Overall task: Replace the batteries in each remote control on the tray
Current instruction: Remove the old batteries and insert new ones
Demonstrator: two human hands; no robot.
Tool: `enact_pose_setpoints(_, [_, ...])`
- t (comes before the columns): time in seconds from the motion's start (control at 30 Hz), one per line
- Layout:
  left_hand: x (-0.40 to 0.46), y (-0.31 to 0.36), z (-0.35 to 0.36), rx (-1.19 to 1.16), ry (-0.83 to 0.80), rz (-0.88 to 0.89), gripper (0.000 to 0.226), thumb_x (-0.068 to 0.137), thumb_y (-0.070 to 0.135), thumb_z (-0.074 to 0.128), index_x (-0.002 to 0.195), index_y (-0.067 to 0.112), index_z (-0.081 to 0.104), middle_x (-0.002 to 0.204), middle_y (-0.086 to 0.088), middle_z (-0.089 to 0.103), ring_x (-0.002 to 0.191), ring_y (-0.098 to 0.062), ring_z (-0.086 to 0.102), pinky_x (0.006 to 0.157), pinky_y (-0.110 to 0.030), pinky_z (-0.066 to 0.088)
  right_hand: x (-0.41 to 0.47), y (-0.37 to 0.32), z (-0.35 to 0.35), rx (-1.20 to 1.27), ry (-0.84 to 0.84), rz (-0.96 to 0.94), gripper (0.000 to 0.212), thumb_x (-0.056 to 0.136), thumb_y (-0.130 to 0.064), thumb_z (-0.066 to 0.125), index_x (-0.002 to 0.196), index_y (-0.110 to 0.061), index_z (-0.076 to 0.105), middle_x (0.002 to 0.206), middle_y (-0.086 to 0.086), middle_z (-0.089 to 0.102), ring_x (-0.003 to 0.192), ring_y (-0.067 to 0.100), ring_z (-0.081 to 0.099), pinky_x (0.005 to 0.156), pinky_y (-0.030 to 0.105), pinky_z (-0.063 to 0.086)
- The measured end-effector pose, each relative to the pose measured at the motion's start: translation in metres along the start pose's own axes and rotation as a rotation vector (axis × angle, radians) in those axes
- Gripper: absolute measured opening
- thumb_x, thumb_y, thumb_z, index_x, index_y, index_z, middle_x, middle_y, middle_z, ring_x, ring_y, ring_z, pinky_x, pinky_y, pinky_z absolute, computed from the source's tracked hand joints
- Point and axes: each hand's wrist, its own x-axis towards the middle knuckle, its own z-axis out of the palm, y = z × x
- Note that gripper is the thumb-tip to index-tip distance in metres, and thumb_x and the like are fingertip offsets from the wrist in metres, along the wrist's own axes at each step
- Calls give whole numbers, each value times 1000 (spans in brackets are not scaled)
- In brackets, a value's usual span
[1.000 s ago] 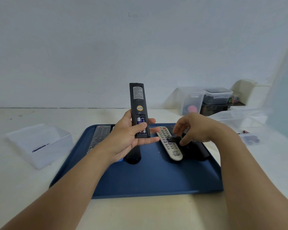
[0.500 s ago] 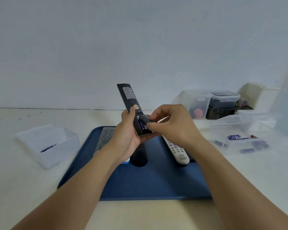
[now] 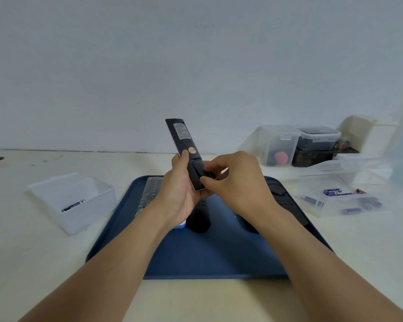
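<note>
Well to the left of the blue tray (image 3: 214,259), a clear plastic box (image 3: 72,201) sits on the pale table (image 3: 28,263) with one battery (image 3: 73,206) lying in it. On the tray's left part lies a grey remote (image 3: 149,194), face up and half hidden behind the left hand (image 3: 179,194). That hand is closed around the lower half of a black remote (image 3: 184,145), which is held above the tray's middle, back side toward the camera and tilted so its top leans left; the thumb lies along its left edge just beside a round yellow sticker (image 3: 191,150). The right hand (image 3: 240,182) meets it from the right, thumb and fingertips pinching the black battery cover (image 3: 197,174) against the remote's lower back; whether the cover is fully seated I cannot tell. Below the hands, another black remote (image 3: 198,217) lies on the tray's centre, and one more dark remote (image 3: 286,203) lies along the tray's right edge. Right of the tray, a shallow clear container (image 3: 335,201) holds several loose batteries (image 3: 333,191). Behind that, against the wall, stand more lidded plastic tubs (image 3: 279,145).
</note>
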Motion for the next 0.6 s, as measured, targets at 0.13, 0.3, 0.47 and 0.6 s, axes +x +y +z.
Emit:
enact_pose_setpoints(0.13, [0, 1, 0, -9, 13, 0, 55, 109, 45, 28, 145, 5, 41, 114, -16, 72, 89, -23, 75, 64, -32, 59, 0, -1, 0, -5, -3, -29, 14, 75, -21, 77, 89, -20, 78, 76, -6, 72, 68, 12, 67, 70, 34, 58])
enact_pose_setpoints(0.3, [1, 1, 0, -50, 23, -15, 55, 107, 48, 32, 145, 10, 43, 126, -23, 65, 91, -26, 73, 70, -34, 61, 0, -3, -3, -35, -60, -119, 25, 74, -29, 79, 86, -7, 74, 76, 7, 70, 69, 22, 62, 69, 40, 55])
enact_pose_setpoints(0.47, [0, 4, -1, -86, -26, -23, 57, 108, 48, 27, 142, 8, 48, 106, -15, 68, 78, -24, 72, 61, -35, 59, 3, 4, -5, -83, -179, -208, 32, 69, -21, 85, 100, -18, 76, 96, -4, 69, 83, 15, 64, 77, 38, 54])
enact_pose_setpoints(0.6, [1, 2, 0, -47, -56, -54, 58, 107, 51, 26, 143, 12, 50, 99, -5, 70, 80, -20, 72, 60, -30, 56, 4, 5, -10, -177, -180, -221, 36, 72, -18, 83, 106, -23, 74, 104, -10, 73, 90, 16, 64, 83, 39, 53])
